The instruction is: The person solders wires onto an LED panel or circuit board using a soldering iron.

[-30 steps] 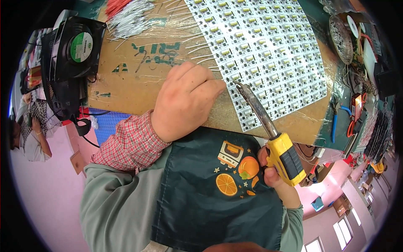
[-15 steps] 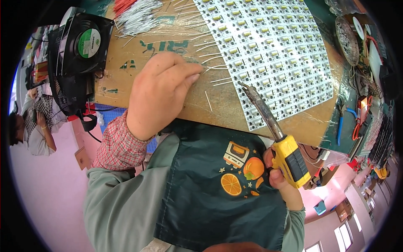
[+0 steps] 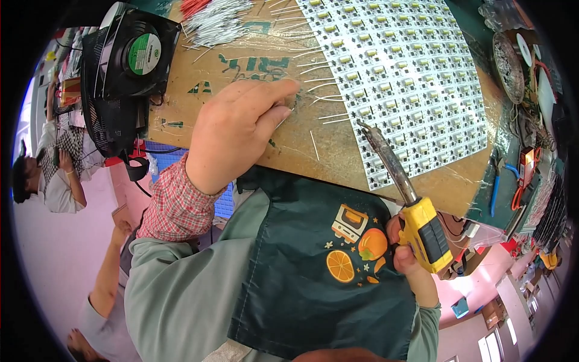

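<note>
My left hand (image 3: pixel 238 133) hovers over the brown board, its thumb and index finger parted with no wire visible between them. Just right of its fingertips lie the thin white wires (image 3: pixel 326 98) that stick out from the left edge of a white sheet of small LED circuit boards (image 3: pixel 410 90). In my right hand (image 3: pixel 405 256), at the lower right, is a yellow and black soldering iron (image 3: pixel 426 234). The iron's dark metal tip points up and left, close to the sheet's lower left edge near two wires; whether it touches cannot be told. One loose wire (image 3: pixel 314 145) lies below.
Bundled white wires (image 3: pixel 218 21) and red wires (image 3: pixel 194 7) lie at the top of the board. A black fan (image 3: pixel 137 53) stands at left. Blue-handled pliers (image 3: pixel 496 192) and a round dish (image 3: pixel 508 67) are at right. Other people (image 3: pixel 51 172) are at left.
My left thumb and index finger have parted and drawn back from the wires. The view has shifted slightly. Another person's arm has come into view at lower left.
</note>
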The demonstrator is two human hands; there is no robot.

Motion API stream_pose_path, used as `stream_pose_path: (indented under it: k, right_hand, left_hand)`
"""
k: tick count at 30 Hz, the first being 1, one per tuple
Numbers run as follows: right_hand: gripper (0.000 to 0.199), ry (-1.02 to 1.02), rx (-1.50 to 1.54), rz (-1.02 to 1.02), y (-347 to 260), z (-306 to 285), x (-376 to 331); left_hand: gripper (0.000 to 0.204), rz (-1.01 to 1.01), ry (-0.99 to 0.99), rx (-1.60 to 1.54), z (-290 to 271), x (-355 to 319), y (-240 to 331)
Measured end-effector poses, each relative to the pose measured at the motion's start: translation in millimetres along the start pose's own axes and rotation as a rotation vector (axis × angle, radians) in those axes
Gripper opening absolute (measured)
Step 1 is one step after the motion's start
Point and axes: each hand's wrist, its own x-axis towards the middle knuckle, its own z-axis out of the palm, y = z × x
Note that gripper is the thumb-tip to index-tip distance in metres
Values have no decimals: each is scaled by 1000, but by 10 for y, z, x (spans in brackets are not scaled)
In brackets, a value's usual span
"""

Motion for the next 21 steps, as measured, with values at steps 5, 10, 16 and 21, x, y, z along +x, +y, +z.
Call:
stream_pose_path:
  k: [5, 10, 16, 21]
  right_hand:
    - [30, -10, 0, 31, -24, -27, -25]
    - [31, -15, 0, 46, -39, -37, -17]
    - [34, 15, 8, 37, -36, -40, -19]
    - [33, -11, 7, 16, -15, -67, -46]
  left_hand:
    - [33, -29, -36, -24, -44, 33, 45]
    - [19, 66, -104, 214, -105, 29, 74]
    - [10, 203, -177, 395, -71, 99, 137]
    - [10, 187, -168, 282, -92, 91, 146]
